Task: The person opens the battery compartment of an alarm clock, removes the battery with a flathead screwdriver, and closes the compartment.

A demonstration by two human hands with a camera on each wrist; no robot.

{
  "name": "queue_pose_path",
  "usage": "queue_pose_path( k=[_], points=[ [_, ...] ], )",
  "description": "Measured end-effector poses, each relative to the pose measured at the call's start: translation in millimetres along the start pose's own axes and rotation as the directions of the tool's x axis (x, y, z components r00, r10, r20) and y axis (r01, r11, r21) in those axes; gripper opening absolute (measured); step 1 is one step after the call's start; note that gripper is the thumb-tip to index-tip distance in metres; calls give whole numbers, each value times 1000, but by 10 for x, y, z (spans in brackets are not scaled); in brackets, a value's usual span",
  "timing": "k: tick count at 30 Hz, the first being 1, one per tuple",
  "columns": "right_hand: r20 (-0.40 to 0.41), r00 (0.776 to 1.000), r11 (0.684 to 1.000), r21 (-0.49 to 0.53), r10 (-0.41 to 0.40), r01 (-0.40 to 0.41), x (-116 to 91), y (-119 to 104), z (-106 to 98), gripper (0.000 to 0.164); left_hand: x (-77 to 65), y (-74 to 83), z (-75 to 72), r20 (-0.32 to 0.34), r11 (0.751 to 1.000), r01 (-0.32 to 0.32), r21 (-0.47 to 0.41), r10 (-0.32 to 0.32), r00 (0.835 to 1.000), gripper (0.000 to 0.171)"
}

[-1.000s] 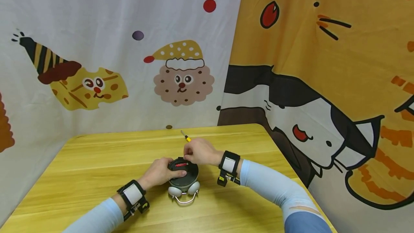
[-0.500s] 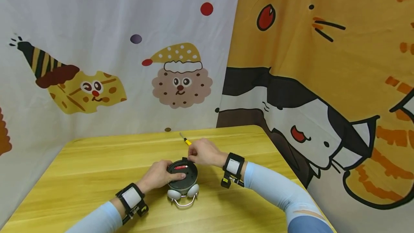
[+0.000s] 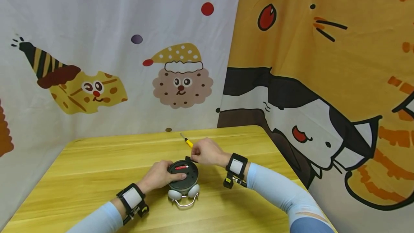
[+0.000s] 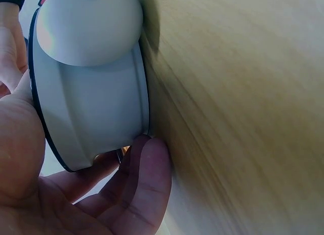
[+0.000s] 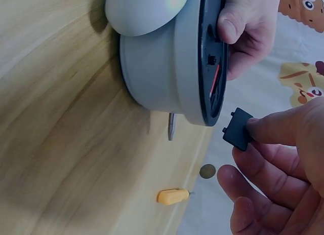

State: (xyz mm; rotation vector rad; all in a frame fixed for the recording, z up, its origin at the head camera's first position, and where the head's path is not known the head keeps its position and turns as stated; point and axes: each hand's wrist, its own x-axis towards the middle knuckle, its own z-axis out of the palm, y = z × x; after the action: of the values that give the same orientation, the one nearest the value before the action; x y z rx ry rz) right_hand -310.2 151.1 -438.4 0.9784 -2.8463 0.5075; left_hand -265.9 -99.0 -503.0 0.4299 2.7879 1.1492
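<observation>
Since the earlier frames, the right hand (image 3: 208, 152) has drawn a little away from the alarm clock (image 3: 185, 185), taking a small black cover (image 5: 238, 129) with it. Only a dark corner of that cover shows from the head; the right wrist view gives it whole, pinched between thumb and forefinger, two little tabs along one edge, clear of the clock, while the remaining fingers curl loosely below.

Roughly midway between the left and right edges of the surface (image 3: 106, 161), the clock lies with its black back up, its two pale bells (image 3: 175, 194) and wire handle (image 3: 185, 204) turned from the far edge. Something red (image 3: 182, 167) sits in the recess of the back. The left hand (image 3: 158, 175) grips the clock, thumb across the back; its other fingers, hidden from the head, appear in the left wrist view curled under the side. Only the right wrist view shows a metal leg (image 5: 171, 126) jutting from the casing. Near the far edge lies a yellow-handled screwdriver (image 3: 188, 142), tip towards that edge
</observation>
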Motion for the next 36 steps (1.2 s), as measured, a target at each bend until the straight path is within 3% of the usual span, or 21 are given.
queue_pose_path(
  k=[11,36],
  points=[
    [-7,997,996,50,78,-77,-65,107,8,14,-4,-5,-6,-8,1000,-4,4,4,1000,48],
    [-10,995,992,83,95,-94,-209,364,23,15,-14,32,-11,-7,1000,16,25,-16,1000,53]
  ],
)
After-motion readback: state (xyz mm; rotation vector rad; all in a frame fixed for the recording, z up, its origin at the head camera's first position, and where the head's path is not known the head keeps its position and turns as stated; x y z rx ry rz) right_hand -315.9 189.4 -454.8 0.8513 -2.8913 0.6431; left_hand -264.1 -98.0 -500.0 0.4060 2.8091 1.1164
